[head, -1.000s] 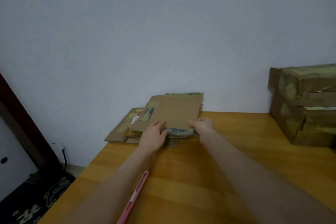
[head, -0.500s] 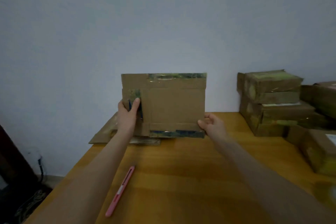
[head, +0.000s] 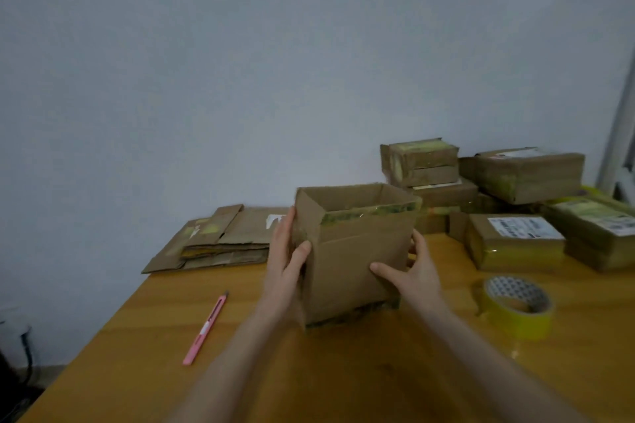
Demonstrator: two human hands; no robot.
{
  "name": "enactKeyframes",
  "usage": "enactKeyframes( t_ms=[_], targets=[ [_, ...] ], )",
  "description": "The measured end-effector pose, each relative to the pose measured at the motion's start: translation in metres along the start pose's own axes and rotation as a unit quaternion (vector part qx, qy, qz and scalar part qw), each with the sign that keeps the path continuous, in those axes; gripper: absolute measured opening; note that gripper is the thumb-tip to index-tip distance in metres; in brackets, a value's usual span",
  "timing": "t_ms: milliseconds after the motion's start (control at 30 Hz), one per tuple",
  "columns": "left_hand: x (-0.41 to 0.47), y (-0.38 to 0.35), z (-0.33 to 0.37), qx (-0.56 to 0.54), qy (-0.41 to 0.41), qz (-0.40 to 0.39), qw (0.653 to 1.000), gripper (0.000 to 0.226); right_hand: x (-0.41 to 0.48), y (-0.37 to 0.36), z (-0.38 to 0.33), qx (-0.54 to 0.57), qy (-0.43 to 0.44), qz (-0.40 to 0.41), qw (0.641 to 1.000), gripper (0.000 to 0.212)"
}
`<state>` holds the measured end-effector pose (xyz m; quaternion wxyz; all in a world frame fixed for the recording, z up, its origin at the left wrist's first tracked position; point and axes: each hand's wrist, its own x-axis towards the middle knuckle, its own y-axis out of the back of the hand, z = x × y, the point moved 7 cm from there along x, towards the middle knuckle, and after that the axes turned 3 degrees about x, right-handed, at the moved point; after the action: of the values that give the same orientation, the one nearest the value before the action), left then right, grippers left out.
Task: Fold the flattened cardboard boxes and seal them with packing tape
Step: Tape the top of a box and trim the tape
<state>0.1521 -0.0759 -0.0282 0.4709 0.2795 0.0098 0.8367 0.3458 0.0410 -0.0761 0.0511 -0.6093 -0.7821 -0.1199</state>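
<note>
A: Surroundings?
B: We log sealed boxes stacked at right (partly hidden by the open one), a yellow tape roll nearer, a pink cutter at left, and flattened boxes behind.
A: The cardboard box?
B: Brown, worn, tape-edged. It was flat before and is now opened square, upright at mid-table. We note the left hand and right hand gripping its sides.

Plain pale blue-grey wall, dim even light. Orange-brown wooden tabletop set against it. Dark cable hangs low at left.
</note>
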Motion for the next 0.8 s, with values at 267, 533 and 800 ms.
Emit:
enactKeyframes(
  t_ms=[267, 533, 800],
  targets=[
    [-0.025, 0.019, 0.013, 0.049, -0.069, 0.034, 0.996, 0.077, 0.008, 0.008, -0.030, -0.020, 0.097, -0.081, 0.992, 0.104],
    [-0.036, 0.005, 0.018, 0.128, -0.036, 0.021, 0.991, 0.069, 0.032, -0.010, -0.044, -0.056, 0.083, -0.230, 0.968, 0.057],
    [0.014, 0.038, -0.010, 0.053, 0.052, 0.030, 0.997, 0.042, 0.030, -0.015, -0.047, -0.036, 0.059, -0.227, 0.971, 0.027]
  ],
)
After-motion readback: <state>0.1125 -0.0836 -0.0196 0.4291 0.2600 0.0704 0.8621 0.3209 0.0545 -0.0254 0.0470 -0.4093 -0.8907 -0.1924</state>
